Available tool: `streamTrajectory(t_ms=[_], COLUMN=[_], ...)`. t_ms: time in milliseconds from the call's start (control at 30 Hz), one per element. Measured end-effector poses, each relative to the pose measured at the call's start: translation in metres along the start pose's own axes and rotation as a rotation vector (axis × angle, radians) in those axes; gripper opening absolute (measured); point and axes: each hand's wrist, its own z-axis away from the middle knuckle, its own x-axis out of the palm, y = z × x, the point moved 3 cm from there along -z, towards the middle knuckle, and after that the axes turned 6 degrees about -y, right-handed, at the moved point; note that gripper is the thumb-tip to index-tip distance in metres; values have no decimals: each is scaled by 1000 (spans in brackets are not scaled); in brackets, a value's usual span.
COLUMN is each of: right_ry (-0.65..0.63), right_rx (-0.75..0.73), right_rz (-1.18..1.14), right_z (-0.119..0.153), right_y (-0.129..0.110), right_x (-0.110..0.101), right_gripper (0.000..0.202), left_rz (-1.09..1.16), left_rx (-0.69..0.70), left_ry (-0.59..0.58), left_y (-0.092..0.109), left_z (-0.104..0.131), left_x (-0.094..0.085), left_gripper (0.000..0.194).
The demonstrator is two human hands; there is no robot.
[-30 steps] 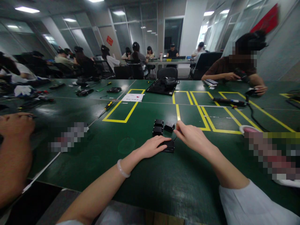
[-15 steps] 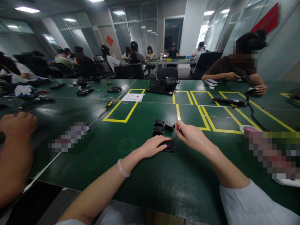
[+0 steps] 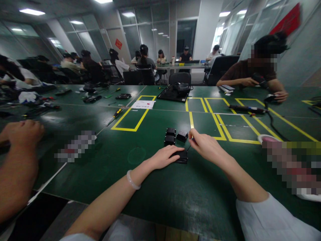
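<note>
Flat on the green table lies a black part (image 3: 183, 157), with my left hand (image 3: 165, 157) resting on its left side, fingers spread and pressing it down. My right hand (image 3: 200, 142) pinches a thin dark tool (image 3: 189, 148), whose lower end points down at the part's upper right edge. Just beyond my left hand stand black blocks side by side (image 3: 170, 136). Another black block (image 3: 182, 135) sits tilted between them and my right hand.
A yellow-handled screwdriver (image 3: 117, 113) and a paper sheet (image 3: 143, 104) lie ahead to the left. A black panel (image 3: 173, 93) is at the far middle. A person's hand (image 3: 25, 132) is at left; a white-rimmed tray (image 3: 263, 137) at right.
The view has shifted very slightly. My hands keep the same pose on the part and tool. The person's hand at the left has moved slightly right.
</note>
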Motion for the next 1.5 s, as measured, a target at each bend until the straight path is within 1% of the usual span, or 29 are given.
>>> streamTrajectory(t_ms=[167,333,433,600,800,1133,1333,1500], right_ry=[16,-3,-8,-1,-17,0,-22,0], right_rx=[-6,47,39,12,53,23,59,23], right_rz=[-37,42,62,30,93,41,89,46], right_z=[1,-2,-2,1,-1,1,0,1], right_y=[0,0,-2,-5,-5,-3,-4,-2], right_x=[-1,1,1,-3,-1,-4,-3,-2], right_gripper=[16,24,20,15,24,15,23,17], left_rz=[-18,1,7,1,7,9,7,10], left_rx=[5,7,6,0,-1,3,11,4], left_ry=[0,-2,-2,3,-1,-4,6,2], left_y=[0,2,2,1,1,3,3,3], left_z=[0,0,0,1,0,0,0,0], left_x=[0,-1,-1,0,-1,-1,-1,-2], left_gripper=[41,40,41,41,41,41,40,40])
